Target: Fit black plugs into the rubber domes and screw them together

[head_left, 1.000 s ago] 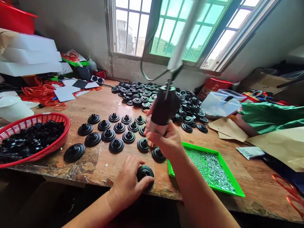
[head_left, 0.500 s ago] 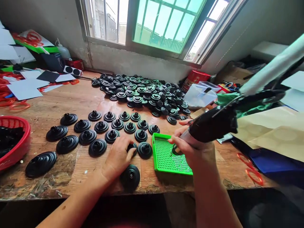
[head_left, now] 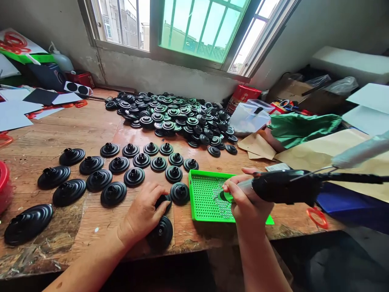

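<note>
My left hand [head_left: 146, 209] has thumb and fingers closed around a black stepped disc [head_left: 163, 202], mostly covered by them. Just in front of it lies another black disc [head_left: 160, 232] with a small shiny spot at its centre. In my right hand [head_left: 251, 202] is a black electric screwdriver [head_left: 285, 187], tilted nearly flat, its tip end over a green perforated tray [head_left: 193, 198]. Small screws [head_left: 223, 209] lie in that tray. Left of my hands, several black discs [head_left: 112, 194] stand in loose rows, their hubs upward.
A large pile of black discs [head_left: 170, 117] lies below the window. Behind the tray are a clear plastic bin [head_left: 247, 119] and brown paper [head_left: 258, 146]. A red basket [head_left: 3, 182] sits at the left edge. The screwdriver's wrapped cable [head_left: 361, 150] runs off to the right.
The screwdriver has swung from steep to nearly flat, its rear end lower, my right hand still around it. My left hand stays on the disc. The whole view has shifted slightly.
</note>
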{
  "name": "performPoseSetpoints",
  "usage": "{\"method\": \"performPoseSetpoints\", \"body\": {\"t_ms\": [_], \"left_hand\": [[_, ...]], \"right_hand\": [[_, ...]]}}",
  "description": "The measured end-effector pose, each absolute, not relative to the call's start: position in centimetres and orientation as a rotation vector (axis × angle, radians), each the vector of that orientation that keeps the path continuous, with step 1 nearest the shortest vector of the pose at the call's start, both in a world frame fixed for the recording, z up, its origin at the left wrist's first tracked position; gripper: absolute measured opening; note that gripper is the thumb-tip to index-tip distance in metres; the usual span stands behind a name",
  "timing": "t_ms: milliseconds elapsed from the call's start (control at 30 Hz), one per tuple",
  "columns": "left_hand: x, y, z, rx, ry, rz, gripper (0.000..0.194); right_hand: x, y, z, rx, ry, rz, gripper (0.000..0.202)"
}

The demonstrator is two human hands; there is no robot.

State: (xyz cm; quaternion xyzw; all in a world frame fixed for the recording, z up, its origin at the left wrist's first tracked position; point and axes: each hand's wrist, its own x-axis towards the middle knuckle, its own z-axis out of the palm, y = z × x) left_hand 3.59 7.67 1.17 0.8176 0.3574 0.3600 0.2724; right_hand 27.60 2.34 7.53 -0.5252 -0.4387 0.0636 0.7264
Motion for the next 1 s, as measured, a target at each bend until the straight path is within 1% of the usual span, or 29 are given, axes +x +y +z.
{"method": "performPoseSetpoints", "body": {"t_ms": [167,333,500,567,633,667,767,800,867,1000], "left_hand": [[3.6,7.6,1.2,2.215,0.959,0.951,0.003],[3.4,7.9,1.2,2.232,0.953,0.998,0.003],[4.1,6.2,4.4,2.343,0.910,1.144,0.013],[5.8,4.5,6.0,2.467,0.775,1.047,0.019],[8.2,3.1,6.9,2.593,0.661,0.842,0.028],[9.6,2.6,7.0,2.639,0.640,0.724,0.036],[13.4,2.6,6.3,2.676,0.685,0.362,0.068],[14.3,2.9,6.0,2.673,0.700,0.269,0.074],[15.7,3.6,5.5,2.671,0.716,0.151,0.079],[16.7,4.2,5.7,2.680,0.736,0.057,0.083]], "right_hand": [[27.9,2.0,7.2,-1.151,-0.985,0.193,0.037],[28.2,1.8,6.9,-1.148,-1.022,0.206,0.035],[28.3,1.9,7.0,-1.156,-1.004,0.187,0.036],[28.3,1.9,7.1,-1.168,-1.003,0.194,0.036],[28.4,1.9,7.2,-1.171,-1.007,0.200,0.037],[28.4,1.9,7.2,-1.170,-1.009,0.202,0.038],[28.7,1.8,7.0,-1.157,-1.016,0.226,0.039],[28.8,1.7,6.9,-1.149,-1.018,0.236,0.039],[29.0,1.7,6.6,-1.129,-1.024,0.255,0.038],[29.2,1.4,6.4,-1.111,-1.041,0.289,0.039]]}}
